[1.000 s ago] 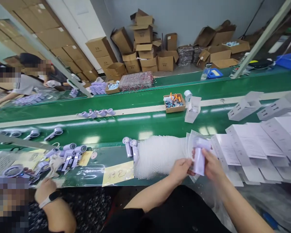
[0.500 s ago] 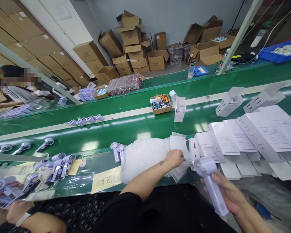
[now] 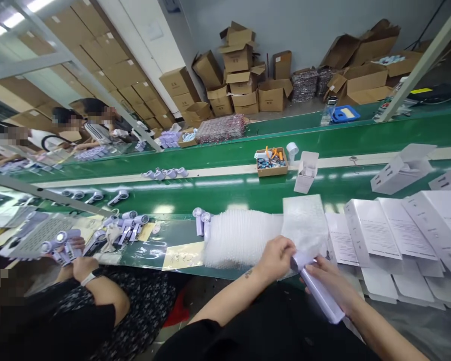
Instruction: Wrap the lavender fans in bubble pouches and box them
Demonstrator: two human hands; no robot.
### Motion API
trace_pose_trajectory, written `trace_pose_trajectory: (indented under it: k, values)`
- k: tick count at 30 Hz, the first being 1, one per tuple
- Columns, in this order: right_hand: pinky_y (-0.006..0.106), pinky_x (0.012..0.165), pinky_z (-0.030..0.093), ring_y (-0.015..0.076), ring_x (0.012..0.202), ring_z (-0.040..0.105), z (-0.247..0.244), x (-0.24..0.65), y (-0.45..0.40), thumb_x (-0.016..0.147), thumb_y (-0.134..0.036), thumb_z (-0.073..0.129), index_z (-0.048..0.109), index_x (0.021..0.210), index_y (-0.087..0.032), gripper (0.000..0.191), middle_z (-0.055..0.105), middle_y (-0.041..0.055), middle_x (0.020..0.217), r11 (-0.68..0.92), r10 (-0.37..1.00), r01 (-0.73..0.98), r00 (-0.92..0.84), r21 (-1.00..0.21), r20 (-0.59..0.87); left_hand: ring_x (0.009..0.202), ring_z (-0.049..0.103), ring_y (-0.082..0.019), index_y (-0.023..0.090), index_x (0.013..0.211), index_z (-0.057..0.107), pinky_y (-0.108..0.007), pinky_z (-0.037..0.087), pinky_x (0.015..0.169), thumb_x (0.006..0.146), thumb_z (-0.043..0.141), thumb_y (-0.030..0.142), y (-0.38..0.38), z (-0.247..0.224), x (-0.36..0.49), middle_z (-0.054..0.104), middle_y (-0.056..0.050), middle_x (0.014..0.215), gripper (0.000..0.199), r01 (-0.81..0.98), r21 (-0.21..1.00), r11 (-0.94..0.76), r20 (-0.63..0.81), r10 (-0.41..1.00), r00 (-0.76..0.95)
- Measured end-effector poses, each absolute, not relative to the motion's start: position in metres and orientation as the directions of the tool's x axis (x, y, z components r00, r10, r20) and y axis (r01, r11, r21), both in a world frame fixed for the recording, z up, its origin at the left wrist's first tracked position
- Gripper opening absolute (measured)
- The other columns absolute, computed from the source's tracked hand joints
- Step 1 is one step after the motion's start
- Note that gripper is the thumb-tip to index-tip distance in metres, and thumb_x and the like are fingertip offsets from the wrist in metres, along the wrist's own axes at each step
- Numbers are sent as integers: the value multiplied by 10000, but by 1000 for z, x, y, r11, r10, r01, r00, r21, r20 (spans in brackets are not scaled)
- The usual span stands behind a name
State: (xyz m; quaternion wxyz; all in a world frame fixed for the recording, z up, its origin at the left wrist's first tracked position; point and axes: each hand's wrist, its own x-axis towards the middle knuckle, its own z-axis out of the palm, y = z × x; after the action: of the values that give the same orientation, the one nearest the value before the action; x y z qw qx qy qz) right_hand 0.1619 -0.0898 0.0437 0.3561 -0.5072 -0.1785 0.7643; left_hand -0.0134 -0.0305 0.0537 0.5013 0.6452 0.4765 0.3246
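A lavender handheld fan [image 3: 323, 296] lies in my right hand [image 3: 332, 283], its handle slanting down toward me. My left hand [image 3: 276, 258] pinches the edge of a translucent bubble-wrap bag [image 3: 303, 220], whose opening is at the fan's head. Part of that head shows below the bag; the rest is hidden by plastic and fingers. Left of my hands, a long row of bubble-wrap bags [image 3: 240, 235] stands on edge on the green bench. Two more lavender fans [image 3: 199, 223] rest at the far end of this row.
White printed boxes [image 3: 376, 230] overlap at the right. Beyond the bags stand a small carton of parts [image 3: 272, 165] and an open white box [image 3: 306, 173]. At the left a co-worker's hands [image 3: 78, 255] hold fans. A yellow paper sign [image 3: 182, 255] lies on the bench.
My left hand has drawn one bubble-wrap bag off the row and brought it to the fan. The fan's head has moved left to meet it. The view has turned left.
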Motion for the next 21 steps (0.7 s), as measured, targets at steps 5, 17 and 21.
trace_pose_trajectory:
  k: [5, 17, 21]
  values:
    - [315, 458, 525, 191, 605, 627, 56, 171, -102, 566, -286, 796, 195, 1386, -345, 1018, 615, 10, 917, -622, 779, -381, -397, -684, -486, 672, 529, -123, 162, 770, 550, -239, 415, 653, 793, 475, 183, -18, 49, -28, 572, 7, 686, 81, 405, 911, 78, -130, 986, 102]
    - [296, 498, 507, 202, 652, 635, 76, 153, -87, 615, -250, 755, 334, 1374, -297, 869, 637, 42, 898, -669, 722, -398, -549, -628, -421, 783, 533, -191, 129, 854, 562, -302, 441, 740, 781, 482, 187, -40, 51, -45, 588, -91, 802, 123, 492, 603, -628, 152, 696, 702]
    - [290, 549, 516, 177, 673, 613, 76, 146, -86, 666, -262, 728, 558, 1176, -208, 540, 631, 42, 835, -643, 740, -354, -517, -679, -431, 720, 534, -137, 152, 813, 564, -251, 429, 689, 803, 466, 202, -34, 47, -51, 588, -33, 761, 110, 344, 909, -234, 44, 876, 481]
